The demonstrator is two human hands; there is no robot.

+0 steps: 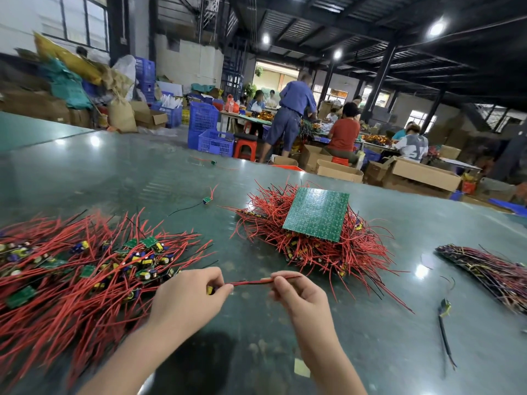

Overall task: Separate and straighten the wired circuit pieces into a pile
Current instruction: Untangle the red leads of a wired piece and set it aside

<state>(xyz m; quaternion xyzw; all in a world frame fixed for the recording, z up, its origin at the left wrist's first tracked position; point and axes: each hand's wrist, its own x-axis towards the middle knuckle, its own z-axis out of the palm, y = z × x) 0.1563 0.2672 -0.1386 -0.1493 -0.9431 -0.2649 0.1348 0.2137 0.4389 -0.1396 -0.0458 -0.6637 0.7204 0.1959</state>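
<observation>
Both hands (188, 295) pinch red wire (251, 281)

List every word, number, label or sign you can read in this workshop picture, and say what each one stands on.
None can be read.
Green circuit panel on the red wire pile: fine printed pattern, too small to read.
Small circuit boards in the left pile: markings blurred.
Cardboard boxes behind the table: no legible print.
White and grey shirt of a seated person: markings blurred.
</observation>
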